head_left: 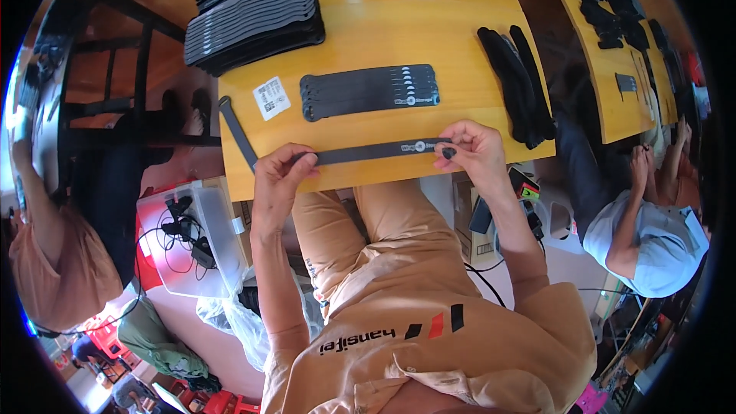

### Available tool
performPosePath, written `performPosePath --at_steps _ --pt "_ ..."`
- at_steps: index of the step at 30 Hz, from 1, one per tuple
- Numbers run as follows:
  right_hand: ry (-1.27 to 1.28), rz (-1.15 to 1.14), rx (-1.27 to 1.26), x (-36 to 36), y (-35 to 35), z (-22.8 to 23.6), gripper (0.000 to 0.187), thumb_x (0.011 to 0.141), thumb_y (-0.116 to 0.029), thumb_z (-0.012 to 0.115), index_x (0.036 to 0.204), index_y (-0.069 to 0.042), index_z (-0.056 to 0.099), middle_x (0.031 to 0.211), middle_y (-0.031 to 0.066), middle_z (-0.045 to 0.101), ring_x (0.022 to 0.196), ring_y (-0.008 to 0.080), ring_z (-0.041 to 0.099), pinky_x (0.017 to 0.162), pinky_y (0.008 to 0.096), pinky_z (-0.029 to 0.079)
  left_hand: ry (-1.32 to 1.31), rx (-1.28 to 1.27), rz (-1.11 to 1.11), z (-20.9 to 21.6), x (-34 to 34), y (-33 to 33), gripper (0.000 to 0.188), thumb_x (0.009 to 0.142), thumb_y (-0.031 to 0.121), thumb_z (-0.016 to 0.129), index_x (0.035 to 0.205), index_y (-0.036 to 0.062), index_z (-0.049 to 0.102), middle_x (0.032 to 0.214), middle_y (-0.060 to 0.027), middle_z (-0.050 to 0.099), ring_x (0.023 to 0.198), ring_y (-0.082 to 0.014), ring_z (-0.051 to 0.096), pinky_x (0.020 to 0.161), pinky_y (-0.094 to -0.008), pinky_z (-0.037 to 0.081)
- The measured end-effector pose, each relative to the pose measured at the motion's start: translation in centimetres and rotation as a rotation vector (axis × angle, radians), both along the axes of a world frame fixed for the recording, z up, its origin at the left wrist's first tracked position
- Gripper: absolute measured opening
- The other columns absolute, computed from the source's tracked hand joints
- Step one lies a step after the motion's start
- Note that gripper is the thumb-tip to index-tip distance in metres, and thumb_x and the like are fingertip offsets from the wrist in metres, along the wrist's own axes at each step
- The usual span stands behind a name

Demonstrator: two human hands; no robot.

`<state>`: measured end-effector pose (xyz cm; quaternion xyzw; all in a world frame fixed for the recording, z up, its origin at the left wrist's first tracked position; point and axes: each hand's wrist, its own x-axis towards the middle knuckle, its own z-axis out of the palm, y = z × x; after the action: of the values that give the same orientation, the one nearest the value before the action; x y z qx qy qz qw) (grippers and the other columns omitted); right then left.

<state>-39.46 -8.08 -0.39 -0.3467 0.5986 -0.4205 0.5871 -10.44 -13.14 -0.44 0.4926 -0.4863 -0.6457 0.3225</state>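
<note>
tan shirt nearest; my left hand and right hand pinch opposite ends of dark strap, straight across near side of yellow table, overlapping straps just beyond.

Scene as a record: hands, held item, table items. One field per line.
left hand: pinching left part of dark strap
right hand: pinching its right part
strap pose: straight, left to right
table: yellow
beyond strap: small strap stack, white label to its left
far left: larger strap pile
right side: black bundle
</note>
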Motion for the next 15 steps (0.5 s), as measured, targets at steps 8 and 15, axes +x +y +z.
performPosePath --at_steps 8,15 --pt "0.157 -0.166 -0.203 0.1 -2.9 -2.7 0.007 0.079 0.005 0.062 0.085 0.001 0.061 0.075 0.0018 0.059 0.065 0.0052 0.055 0.056 0.0178 0.044 -0.195 -0.107 0.292 -1.7 -2.0 -2.5 0.011 0.081 0.009 0.066 0.087 0.0003 0.062 0.068 0.0016 0.057 0.056 -0.0032 0.049 0.049 -0.0166 0.039" --pt "0.322 -0.153 -0.266 -0.3 -3.8 -3.4 0.012 0.080 0.008 0.060 0.089 0.002 0.064 0.075 -0.0016 0.052 0.063 0.0035 0.047 0.059 0.0167 0.039 -0.112 -0.069 0.381 -3.1 -2.6 -3.2 0.011 0.083 0.008 0.064 0.090 -0.0006 0.062 0.068 -0.0001 0.058 0.056 -0.0055 0.051 0.050 -0.0177 0.041"
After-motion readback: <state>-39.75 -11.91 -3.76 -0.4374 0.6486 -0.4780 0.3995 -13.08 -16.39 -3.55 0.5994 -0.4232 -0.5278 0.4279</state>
